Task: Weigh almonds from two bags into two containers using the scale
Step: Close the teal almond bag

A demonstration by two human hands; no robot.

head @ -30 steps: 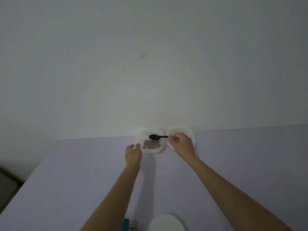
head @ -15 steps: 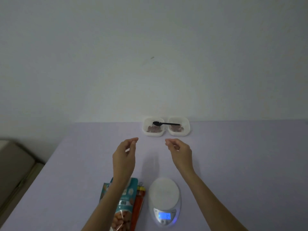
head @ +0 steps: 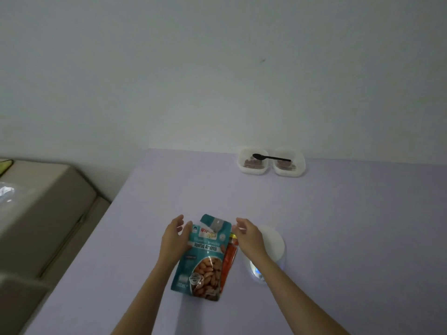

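So here's what worries us. The teal foil pouch of roasted almonds (head: 205, 257) lies flat on the lavender desk (head: 338, 226), and its top looks torn open, with silver lining showing. If we grab it by one edge or tip it carelessly, almonds could slide out onto the desk. The narrow orange pouch (head: 229, 258) is tucked under the teal one's right edge, so lifting one probably drags the other along. The round white kitchen scale (head: 272, 240) sits just beside the bags with its display glowing, and our right forearm hangs right over it. A bump there could shove it or mess with the reading.

Left hand (head: 174, 238) is relaxed and spread, thumb at the teal pouch's top-left corner. Right hand (head: 249, 235) is loosely cupped above the orange pouch's top. Neither has actually closed around anything yet, as far as we can tell.

Orientation: the teal pouch's long axis runs from us toward the wall, leaning a little right. Its open mouth points away from us and its sealed bottom sits nearest. The orange pouch runs parallel to it.

Well apart, at the far edge, two small white plastic containers (head: 252, 165) sit touching, both with brownish almonds inside. A black plastic spoon (head: 271, 157) lies across their rims.
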